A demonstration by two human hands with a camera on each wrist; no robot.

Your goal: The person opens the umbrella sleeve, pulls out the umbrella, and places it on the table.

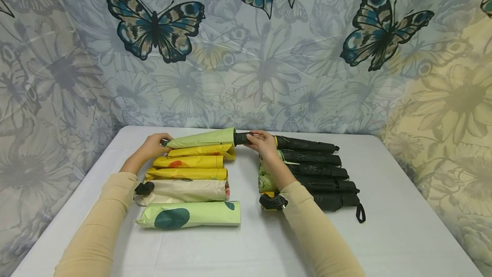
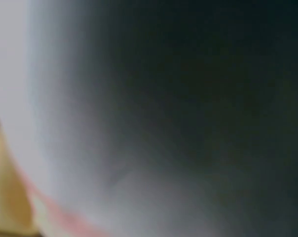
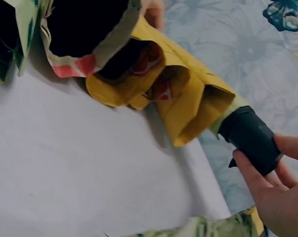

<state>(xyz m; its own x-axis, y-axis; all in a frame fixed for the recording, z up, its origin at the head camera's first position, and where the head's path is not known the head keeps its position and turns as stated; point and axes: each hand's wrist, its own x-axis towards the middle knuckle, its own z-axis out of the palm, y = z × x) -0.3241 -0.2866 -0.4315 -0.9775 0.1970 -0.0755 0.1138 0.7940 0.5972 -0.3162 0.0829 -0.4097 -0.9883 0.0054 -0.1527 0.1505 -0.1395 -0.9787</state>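
Observation:
A folded umbrella (image 1: 203, 138) with a light green outside lies across the far edge of the table. My right hand (image 1: 265, 143) grips its black handle (image 3: 252, 140) between thumb and fingers. At the umbrella's other end, my left hand (image 1: 155, 143) pinches the dark tip. Just in front lie yellow rolled umbrellas (image 1: 188, 161), then a cream one (image 1: 188, 191) and a light green one with dark leaves (image 1: 203, 215). In the right wrist view, the yellow and cream rolls show open ends with dark insides. The left wrist view is dark and blurred.
Several black folded umbrellas (image 1: 326, 183) with green and yellow edges lie in a row on the right, partly behind my right forearm. The white table (image 1: 246, 247) ends at a wall hung with butterfly-print cloth (image 1: 265, 72).

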